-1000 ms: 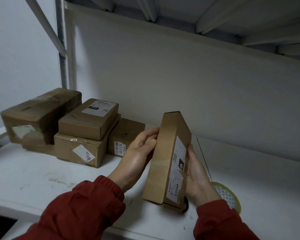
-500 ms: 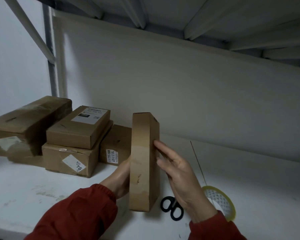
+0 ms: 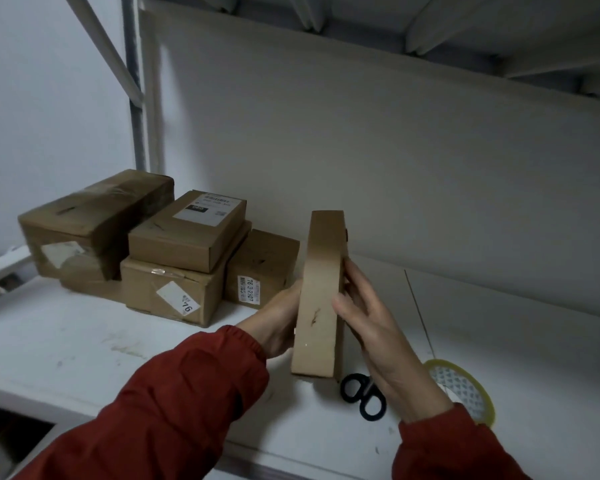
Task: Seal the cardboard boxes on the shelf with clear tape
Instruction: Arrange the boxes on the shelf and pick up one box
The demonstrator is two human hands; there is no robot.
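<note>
A flat cardboard box (image 3: 321, 289) stands upright on its short end on the white shelf (image 3: 84, 341), narrow face toward me. My left hand (image 3: 278, 323) rests against its hidden left face, with the fingers out of sight behind the box. My right hand (image 3: 378, 341) holds the right side, thumb hooked over the front narrow face and fingers laid along the right face. A roll of clear tape (image 3: 465, 389) with a yellowish rim lies flat on the shelf to the right, partly behind my right wrist. Black scissors (image 3: 364, 398) lie beside the box's foot.
At the back left stand several boxes: a large taped box (image 3: 94, 216), a labelled box (image 3: 191, 230) stacked on a wider box (image 3: 174, 292), and a small box (image 3: 260, 268). The upper shelf (image 3: 361, 15) hangs overhead. A metal post (image 3: 136, 98) rises at the left.
The box has turned from showing its labelled face to showing its narrow face and now stands upright. My right hand has come round to its right side. The scissors have come into sight.
</note>
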